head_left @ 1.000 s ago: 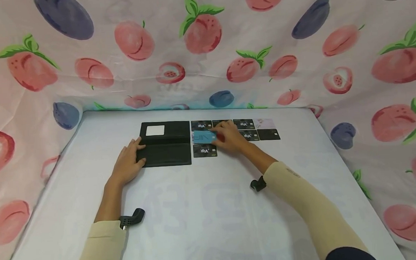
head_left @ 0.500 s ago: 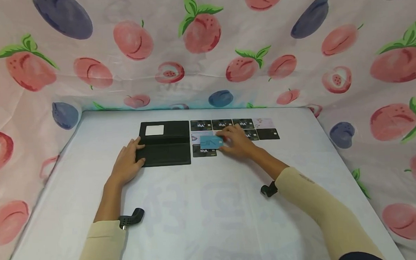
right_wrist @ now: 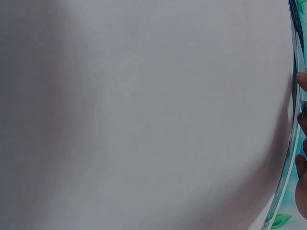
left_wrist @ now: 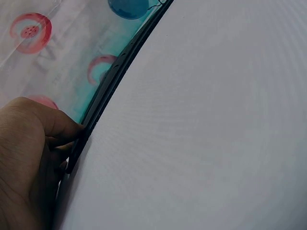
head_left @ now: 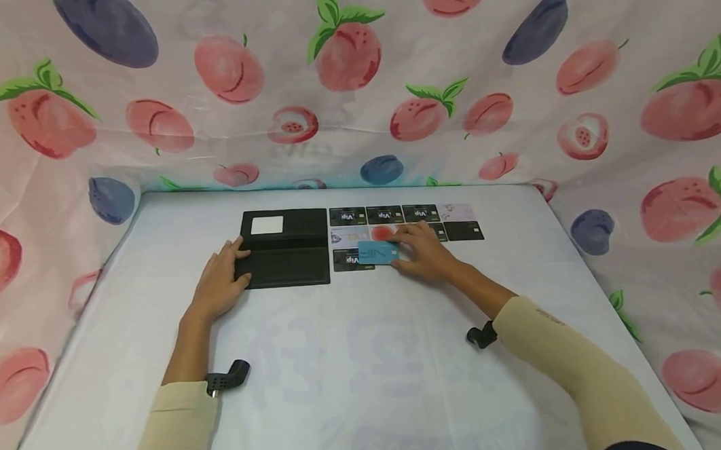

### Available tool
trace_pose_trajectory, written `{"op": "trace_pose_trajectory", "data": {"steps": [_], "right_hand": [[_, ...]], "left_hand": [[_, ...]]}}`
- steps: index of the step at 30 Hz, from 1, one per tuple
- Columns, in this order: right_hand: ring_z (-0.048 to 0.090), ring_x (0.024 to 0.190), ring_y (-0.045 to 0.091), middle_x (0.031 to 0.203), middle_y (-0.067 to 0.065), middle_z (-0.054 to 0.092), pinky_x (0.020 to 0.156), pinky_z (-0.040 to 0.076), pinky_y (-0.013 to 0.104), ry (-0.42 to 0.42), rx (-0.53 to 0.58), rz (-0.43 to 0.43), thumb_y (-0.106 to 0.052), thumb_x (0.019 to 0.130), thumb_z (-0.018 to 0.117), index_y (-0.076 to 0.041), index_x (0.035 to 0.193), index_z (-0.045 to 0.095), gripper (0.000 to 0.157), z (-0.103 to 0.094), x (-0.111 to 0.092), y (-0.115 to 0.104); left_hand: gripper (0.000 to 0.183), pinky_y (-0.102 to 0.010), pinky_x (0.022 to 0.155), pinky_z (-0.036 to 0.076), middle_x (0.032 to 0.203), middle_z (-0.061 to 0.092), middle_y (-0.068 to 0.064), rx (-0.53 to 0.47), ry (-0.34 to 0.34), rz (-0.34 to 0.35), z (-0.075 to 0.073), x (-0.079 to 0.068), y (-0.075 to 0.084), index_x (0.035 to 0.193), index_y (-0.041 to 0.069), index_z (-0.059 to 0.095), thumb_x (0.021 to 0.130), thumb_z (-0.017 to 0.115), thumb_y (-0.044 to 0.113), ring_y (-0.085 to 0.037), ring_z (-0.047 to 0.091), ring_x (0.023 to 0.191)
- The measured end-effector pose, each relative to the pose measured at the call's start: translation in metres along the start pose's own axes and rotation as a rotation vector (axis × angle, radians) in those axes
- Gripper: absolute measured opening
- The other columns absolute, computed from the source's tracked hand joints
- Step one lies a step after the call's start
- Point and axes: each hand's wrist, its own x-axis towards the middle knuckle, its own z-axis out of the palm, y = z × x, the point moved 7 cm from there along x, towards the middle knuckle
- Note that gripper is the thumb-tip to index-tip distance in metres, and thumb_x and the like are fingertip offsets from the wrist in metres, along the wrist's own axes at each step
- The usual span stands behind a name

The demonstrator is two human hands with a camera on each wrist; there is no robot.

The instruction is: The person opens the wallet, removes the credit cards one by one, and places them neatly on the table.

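In the head view, a black wallet (head_left: 286,267) lies spread flat on the white table, a white patch on its upper panel. My left hand (head_left: 218,281) rests along its left edge, thumb and fingers spread apart. The left wrist view shows that hand (left_wrist: 29,148) at the wallet's dark edge (left_wrist: 108,84). My right hand (head_left: 426,254) pinches a blue VIP card (head_left: 378,252) by its right end. This card overlaps a black VIP card (head_left: 345,260) in the bottom row. In the right wrist view only some fingers (right_wrist: 301,189) show at the right border.
Right of the wallet, several cards lie in rows: black VIP cards (head_left: 348,216), a pale card (head_left: 456,212), a light patterned card (head_left: 349,237), a card with a red spot (head_left: 382,233) and a plain black card (head_left: 465,231). A fruit-print curtain (head_left: 356,137) stands behind the table.
My right hand has drawn the blue card rightward and toward me, uncovering the light patterned card and the red-spotted card. My left hand stays at the wallet's edge.
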Motion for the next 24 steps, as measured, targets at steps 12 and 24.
{"op": "trace_pose_trajectory", "data": {"steps": [12, 24], "right_hand": [[0.046, 0.113, 0.034, 0.133, 0.016, 0.061, 0.099, 0.041, 0.053, 0.0, 0.013, 0.028, -0.033, 0.091, 0.081, -0.009, 0.134, 0.071, 0.051, -0.006, -0.021, 0.008], [0.044, 0.112, 0.033, 0.13, 0.014, 0.061, 0.095, 0.041, 0.051, 0.022, 0.021, 0.067, -0.028, 0.089, 0.082, -0.01, 0.137, 0.071, 0.053, -0.009, -0.033, 0.016]], "left_hand": [[0.057, -0.054, 0.129, 0.003, 0.169, 0.023, -0.026, 0.005, 0.002, 0.001, 0.001, 0.0, 0.0, 0.151, -0.009, 0.044, 0.098, 0.056, 0.007, -0.044, 0.012, 0.159], [0.06, -0.054, 0.129, 0.002, 0.169, 0.024, -0.027, 0.007, 0.009, 0.004, 0.002, 0.002, -0.002, 0.153, -0.009, 0.041, 0.097, 0.056, 0.009, -0.044, 0.012, 0.158]]}}
